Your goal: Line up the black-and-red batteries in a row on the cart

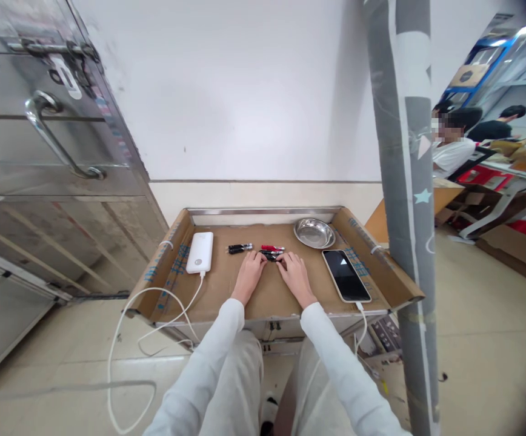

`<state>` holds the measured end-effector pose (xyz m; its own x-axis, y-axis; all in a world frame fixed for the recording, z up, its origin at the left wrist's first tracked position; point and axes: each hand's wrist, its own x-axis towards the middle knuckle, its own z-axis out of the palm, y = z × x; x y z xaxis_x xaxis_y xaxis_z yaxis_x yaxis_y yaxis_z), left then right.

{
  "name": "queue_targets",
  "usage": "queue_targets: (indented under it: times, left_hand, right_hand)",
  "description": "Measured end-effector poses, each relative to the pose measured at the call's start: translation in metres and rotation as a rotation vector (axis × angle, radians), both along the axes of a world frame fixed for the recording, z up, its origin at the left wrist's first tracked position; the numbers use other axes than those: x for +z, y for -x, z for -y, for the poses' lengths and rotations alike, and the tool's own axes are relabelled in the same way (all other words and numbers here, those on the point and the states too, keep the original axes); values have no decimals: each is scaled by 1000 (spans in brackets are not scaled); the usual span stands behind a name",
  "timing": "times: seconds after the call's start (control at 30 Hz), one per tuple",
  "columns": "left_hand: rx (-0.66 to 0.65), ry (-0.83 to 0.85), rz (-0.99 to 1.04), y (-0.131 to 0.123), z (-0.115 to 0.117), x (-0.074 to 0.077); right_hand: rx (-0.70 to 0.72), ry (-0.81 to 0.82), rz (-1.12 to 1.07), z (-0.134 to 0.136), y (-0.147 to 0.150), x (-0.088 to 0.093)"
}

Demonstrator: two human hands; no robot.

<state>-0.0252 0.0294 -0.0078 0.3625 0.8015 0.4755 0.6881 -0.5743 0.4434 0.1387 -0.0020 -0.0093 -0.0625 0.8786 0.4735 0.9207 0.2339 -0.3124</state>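
Observation:
My left hand [251,269] and my right hand [294,272] meet over the middle of the cardboard-covered table. Between them lies a short black pen-like stick [270,257], its two ends pinched in my fingertips. Just behind it is a red pen-like stick [269,247] with a pale end. To the left, a small group of black pen-like sticks [239,248] with silvery ends lies side by side. My fingers partly cover the held piece, and its exact kind is too small to make out.
A white power bank [200,253] with a cable lies left. At right are a round metal bowl [314,234] and a phone [346,275] on a cable. Raised cardboard edges [376,254] border the table. A wrapped grey pole [403,181] stands right; people sit beyond.

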Motion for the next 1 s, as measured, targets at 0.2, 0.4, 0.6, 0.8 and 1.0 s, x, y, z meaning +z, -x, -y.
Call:
queue_targets:
  times: [0.2,0.4,0.6,0.8,1.0]
  left_hand:
    - [52,-3,-22,0,-4,1]
    - [226,-81,15,3,-1,3]
    - [615,-79,35,16,-1,5]
    - [529,32,-37,41,0,5]
    - [299,142,255,52,15,1]
  right_hand:
    - [-35,2,51,2,4,3]
    - [-14,38,-38,1,2,4]
    - [170,56,-22,4,9,8]
    - [141,84,-111,4,8,5]
    - [163,128,-595,7,20,8]
